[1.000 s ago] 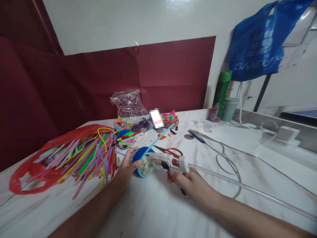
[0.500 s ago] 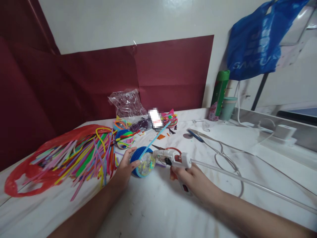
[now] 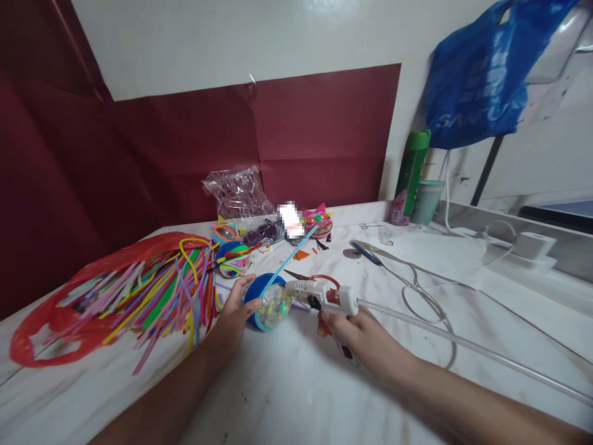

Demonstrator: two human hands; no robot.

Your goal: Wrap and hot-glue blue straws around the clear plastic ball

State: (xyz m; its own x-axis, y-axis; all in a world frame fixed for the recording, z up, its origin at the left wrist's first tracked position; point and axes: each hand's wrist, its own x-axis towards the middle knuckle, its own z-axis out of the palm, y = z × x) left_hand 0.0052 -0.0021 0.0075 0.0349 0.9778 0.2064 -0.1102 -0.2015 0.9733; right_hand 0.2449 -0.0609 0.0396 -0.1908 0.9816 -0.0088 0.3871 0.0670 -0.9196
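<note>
My left hand (image 3: 230, 315) cups a small ball (image 3: 267, 304) on the marble table (image 3: 287, 383); the ball is clear with glitter inside and is partly wrapped in blue cord. A loose light-blue cord (image 3: 296, 250) runs up and away from it. My right hand (image 3: 354, 337) grips a white hot glue gun (image 3: 324, 298), its nozzle pointing at the ball's right side. A long clear glue stick (image 3: 463, 347) sticks out of the gun's back toward the right.
A red plastic bag (image 3: 60, 312) spills several coloured cords (image 3: 162, 287) at left. Behind the ball lie another wrapped ball (image 3: 234, 258), red scissors (image 3: 319, 279), a pink cat-shaped piece (image 3: 319, 221) and a clear bag (image 3: 236, 190). A green bottle (image 3: 412, 176), cup (image 3: 426, 201), white cables (image 3: 426, 296) and blue bag (image 3: 477, 74) are at right.
The glue gun has shifted a little right and up, its nozzle now just beside the ball. My left hand still holds the ball in about the same place.
</note>
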